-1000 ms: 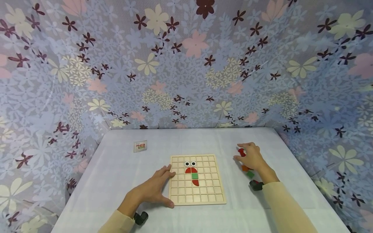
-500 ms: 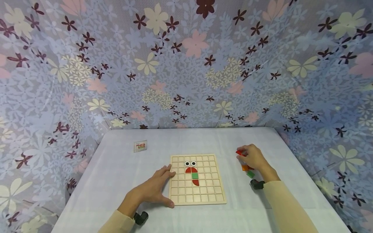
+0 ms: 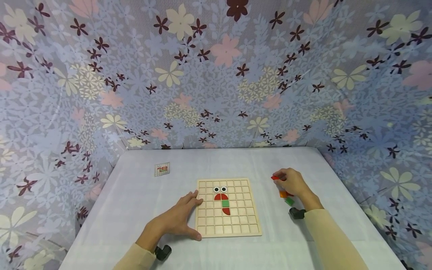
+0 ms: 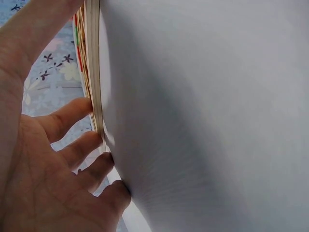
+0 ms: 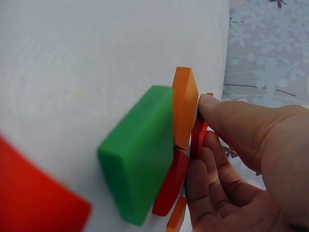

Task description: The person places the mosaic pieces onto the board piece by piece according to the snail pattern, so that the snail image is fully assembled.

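One red piece (image 5: 199,137), pinched between thumb and fingers of the right hand (image 3: 292,182), just beside a loose orange piece (image 5: 184,111) and green piece (image 5: 140,150), right of the board (image 3: 241,212); left hand (image 3: 178,217), fingers spread, touching the board's left edge, holding nothing. On the board: two eyes (image 3: 216,189), two red quarters (image 3: 217,197) beneath, one green square (image 3: 225,203) and a third quarter in line below; card (image 3: 162,169) lying beyond, to the left. Step in hand, apparently: picking a piece; next move calling, likely, for a clean lift, a carry leftward and a turn to fit, exact cell uncertain.
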Tool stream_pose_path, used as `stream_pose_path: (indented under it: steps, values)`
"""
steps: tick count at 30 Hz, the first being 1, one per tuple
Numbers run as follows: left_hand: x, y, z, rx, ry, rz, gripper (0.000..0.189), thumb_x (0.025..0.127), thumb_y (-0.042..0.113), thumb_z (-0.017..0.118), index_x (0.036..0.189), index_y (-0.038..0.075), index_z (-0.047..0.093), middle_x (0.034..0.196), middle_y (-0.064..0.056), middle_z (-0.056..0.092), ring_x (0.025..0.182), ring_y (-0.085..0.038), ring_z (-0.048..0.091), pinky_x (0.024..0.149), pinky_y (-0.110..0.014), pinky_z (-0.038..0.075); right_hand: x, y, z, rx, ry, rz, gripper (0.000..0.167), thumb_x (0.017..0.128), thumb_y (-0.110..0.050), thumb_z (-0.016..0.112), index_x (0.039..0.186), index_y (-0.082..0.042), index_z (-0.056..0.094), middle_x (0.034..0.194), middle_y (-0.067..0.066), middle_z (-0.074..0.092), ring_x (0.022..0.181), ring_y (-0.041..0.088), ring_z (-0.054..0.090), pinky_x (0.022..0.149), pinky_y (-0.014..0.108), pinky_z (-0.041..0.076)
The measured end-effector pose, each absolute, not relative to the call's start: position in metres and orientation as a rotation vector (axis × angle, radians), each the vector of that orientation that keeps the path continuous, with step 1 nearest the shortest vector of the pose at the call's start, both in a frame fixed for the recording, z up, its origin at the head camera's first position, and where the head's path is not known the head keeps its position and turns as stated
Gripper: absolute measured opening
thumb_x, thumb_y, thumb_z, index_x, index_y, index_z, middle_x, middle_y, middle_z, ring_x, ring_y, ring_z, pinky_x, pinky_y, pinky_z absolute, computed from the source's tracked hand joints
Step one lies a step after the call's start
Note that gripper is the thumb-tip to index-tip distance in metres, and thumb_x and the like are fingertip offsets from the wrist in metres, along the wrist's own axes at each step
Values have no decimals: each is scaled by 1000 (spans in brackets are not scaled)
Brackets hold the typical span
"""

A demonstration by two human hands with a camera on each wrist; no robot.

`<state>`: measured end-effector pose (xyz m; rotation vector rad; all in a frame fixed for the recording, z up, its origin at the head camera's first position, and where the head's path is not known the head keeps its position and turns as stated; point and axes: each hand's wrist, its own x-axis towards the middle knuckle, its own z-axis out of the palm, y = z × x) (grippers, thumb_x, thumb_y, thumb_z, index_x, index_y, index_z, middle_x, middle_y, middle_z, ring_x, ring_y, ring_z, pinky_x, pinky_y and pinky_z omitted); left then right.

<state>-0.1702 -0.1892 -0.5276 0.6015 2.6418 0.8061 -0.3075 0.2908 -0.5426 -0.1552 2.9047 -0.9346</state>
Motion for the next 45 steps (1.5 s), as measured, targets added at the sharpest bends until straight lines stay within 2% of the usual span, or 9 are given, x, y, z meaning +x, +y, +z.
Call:
stream_pose_path:
  steps: [8,14,19,26,29,33,35,42,45]
  values:
    - [-170,-189,-529,607,2643,809,124,72,50,113,173,11,52,195,-19,25,182,-49,21,142,-73,35,-308,291,-544,-159,2909,-945,28,108,-13,82,132,1,78,122,22,80,107,33,76,90,46,70]
    - [-171,-189,-529,606,2642,806,124,73,50,113,173,11,51,195,-19,25,182,-49,21,142,-73,34,-305,292,-542,-152,2906,-975,21,107,-12,85,123,-3,76,115,17,81,100,28,74,84,40,67]
    - [-170,-189,-528,605,2639,804,124,73,50,113,173,11,51,195,-20,25,182,-50,21,143,-73,34,-303,291,-542,-201,2931,-978,11,105,-11,88,114,-9,81,109,12,84,95,24,74,87,41,65]
    - [-170,-188,-526,596,2641,797,124,72,49,113,173,11,51,195,-19,24,182,-50,21,142,-73,34,-301,284,-538,-245,2930,-1007,10,106,-14,87,116,-12,88,115,12,88,94,21,72,83,34,61]
    - [-171,-188,-526,593,2644,795,124,72,49,113,173,11,51,195,-19,24,182,-49,21,142,-73,35,-298,278,-534,-270,2928,-1014,12,108,-13,84,118,-11,90,123,15,88,99,26,74,85,38,64]
    - [-171,-188,-527,592,2642,796,124,73,50,113,173,12,51,195,-19,24,182,-49,21,142,-73,34,-295,270,-531,-351,2940,-998,18,111,-12,80,125,-10,90,135,20,85,117,35,79,100,54,69]
    - [-171,-188,-527,594,2642,798,124,72,50,113,173,11,51,195,-19,24,182,-49,21,142,-73,34,-294,265,-530,-395,2941,-987,20,112,-12,78,128,-10,89,137,20,84,121,34,80,106,56,68]
    - [-171,-190,-528,627,2654,793,125,72,51,113,172,9,51,194,-22,26,181,-50,23,142,-72,35,-290,247,-526,-476,2875,-1065,18,111,-11,80,128,-6,85,118,11,88,96,18,77,82,28,61]
    - [-171,-190,-528,642,2658,789,124,73,52,112,172,9,51,194,-23,26,181,-51,23,142,-72,35,-289,238,-525,-494,2862,-1081,12,110,-13,82,120,-9,84,110,4,88,95,13,78,80,24,61]
